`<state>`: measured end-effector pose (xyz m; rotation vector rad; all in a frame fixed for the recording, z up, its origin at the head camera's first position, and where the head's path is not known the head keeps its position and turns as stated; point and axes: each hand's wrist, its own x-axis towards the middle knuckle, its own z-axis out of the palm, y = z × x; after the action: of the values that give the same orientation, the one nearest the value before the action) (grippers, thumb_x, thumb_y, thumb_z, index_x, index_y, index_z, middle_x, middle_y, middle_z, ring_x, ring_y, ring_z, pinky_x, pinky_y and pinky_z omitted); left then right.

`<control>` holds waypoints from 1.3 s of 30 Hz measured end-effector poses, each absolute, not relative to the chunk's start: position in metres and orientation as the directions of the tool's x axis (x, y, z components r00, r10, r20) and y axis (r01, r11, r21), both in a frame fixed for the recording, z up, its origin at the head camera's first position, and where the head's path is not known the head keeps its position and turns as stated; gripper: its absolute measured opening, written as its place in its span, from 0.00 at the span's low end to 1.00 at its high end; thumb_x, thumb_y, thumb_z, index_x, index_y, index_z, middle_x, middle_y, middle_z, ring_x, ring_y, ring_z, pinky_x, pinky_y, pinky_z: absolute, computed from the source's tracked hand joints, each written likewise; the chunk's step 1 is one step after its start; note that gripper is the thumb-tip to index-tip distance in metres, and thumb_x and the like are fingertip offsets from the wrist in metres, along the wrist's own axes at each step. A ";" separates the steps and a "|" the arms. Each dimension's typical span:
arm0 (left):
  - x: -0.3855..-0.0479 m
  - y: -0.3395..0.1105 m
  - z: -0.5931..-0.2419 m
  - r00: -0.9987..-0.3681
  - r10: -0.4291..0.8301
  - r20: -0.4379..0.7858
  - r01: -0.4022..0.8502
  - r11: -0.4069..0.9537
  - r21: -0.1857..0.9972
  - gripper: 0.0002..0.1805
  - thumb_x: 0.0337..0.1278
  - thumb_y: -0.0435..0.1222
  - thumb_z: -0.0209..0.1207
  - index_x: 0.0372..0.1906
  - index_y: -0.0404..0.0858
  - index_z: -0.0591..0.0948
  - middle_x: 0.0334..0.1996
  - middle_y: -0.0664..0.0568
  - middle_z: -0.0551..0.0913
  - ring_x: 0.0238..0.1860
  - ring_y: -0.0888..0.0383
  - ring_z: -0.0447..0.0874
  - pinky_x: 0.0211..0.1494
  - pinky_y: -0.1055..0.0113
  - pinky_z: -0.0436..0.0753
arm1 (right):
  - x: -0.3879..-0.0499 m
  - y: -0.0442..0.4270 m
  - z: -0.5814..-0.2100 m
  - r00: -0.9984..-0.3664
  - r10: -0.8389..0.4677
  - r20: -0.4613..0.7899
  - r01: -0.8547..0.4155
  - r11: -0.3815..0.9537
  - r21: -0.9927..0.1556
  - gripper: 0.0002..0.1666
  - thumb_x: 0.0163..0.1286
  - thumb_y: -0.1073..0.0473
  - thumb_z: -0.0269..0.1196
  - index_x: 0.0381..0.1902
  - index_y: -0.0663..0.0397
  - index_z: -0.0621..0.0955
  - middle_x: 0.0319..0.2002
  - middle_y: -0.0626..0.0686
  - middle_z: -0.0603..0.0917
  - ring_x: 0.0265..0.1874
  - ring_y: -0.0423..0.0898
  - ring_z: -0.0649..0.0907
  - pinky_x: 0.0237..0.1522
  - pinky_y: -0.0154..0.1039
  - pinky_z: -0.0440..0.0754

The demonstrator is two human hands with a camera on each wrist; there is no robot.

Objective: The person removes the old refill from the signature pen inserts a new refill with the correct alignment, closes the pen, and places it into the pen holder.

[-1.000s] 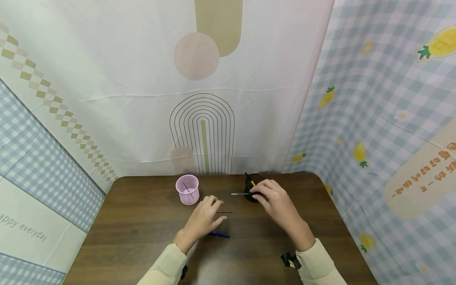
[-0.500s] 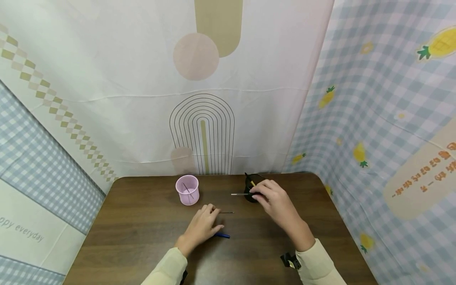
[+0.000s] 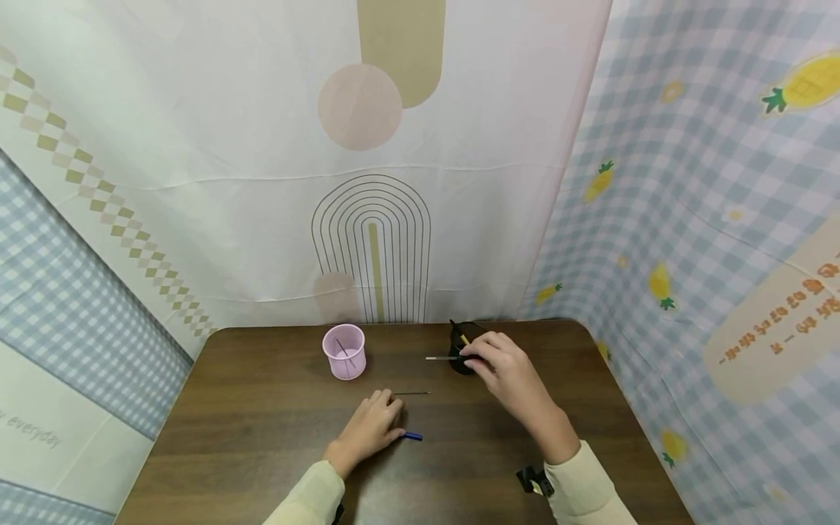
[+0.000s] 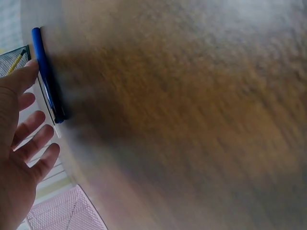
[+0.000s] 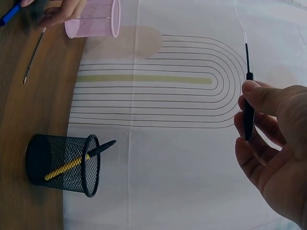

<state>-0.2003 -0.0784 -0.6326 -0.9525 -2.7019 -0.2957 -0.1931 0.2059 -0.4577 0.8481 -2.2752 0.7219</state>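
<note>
My left hand [image 3: 367, 430] is low over the table, thumb at the blue pen [image 3: 413, 437]. In the left wrist view the thumb tip meets the edge of the blue pen, while the other fingers are spread and loosely bent, apart from it. A thin pen refill [image 3: 415, 393] lies on the table just beyond the left fingers. My right hand [image 3: 508, 364] is raised before the black mesh cup [image 5: 62, 160]. Between thumb and fingers it pinches a black pen front section [image 5: 248, 115], from which a thin refill [image 5: 247, 55] sticks out.
A pink mesh cup [image 3: 344, 352] with a thin refill leaning in it stands at the back left. In the black cup leans a black and yellow pen [image 5: 67, 167]. Patterned cloths [image 3: 262, 219] hang behind and beside the wooden table [image 3: 249, 437].
My left hand has lowered towards me, away from the refill and down to the blue pen. My right hand keeps its place and its pinch.
</note>
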 end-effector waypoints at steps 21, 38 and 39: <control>-0.190 -0.080 -0.639 -0.716 0.618 0.325 0.681 0.722 0.126 0.12 0.58 0.46 0.72 0.39 0.46 0.84 0.36 0.56 0.76 0.37 0.58 0.74 0.36 0.66 0.75 | -0.191 0.207 -0.458 -0.646 -0.406 0.646 -0.703 0.646 -0.297 0.13 0.59 0.66 0.76 0.39 0.48 0.87 0.39 0.45 0.85 0.41 0.42 0.82 0.39 0.38 0.83; -0.188 -0.081 -0.643 -0.690 0.650 0.318 0.704 0.705 0.087 0.11 0.56 0.40 0.73 0.39 0.44 0.82 0.37 0.54 0.77 0.37 0.57 0.74 0.35 0.66 0.75 | -0.191 0.207 -0.459 -0.631 -0.409 0.660 -0.712 0.644 -0.282 0.14 0.56 0.68 0.77 0.38 0.48 0.87 0.39 0.45 0.85 0.40 0.42 0.82 0.39 0.40 0.84; -0.188 -0.081 -0.643 -0.694 0.648 0.312 0.701 0.707 0.091 0.10 0.56 0.40 0.72 0.39 0.44 0.82 0.37 0.54 0.77 0.37 0.57 0.74 0.35 0.66 0.75 | -0.191 0.207 -0.459 -0.631 -0.409 0.659 -0.712 0.643 -0.282 0.14 0.56 0.68 0.77 0.38 0.48 0.87 0.39 0.45 0.85 0.40 0.42 0.82 0.39 0.40 0.84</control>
<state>-0.1876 -0.0808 -0.6429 -1.0718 -2.6584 -0.2967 -0.1913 0.2069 -0.4594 0.8718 -2.3100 0.7221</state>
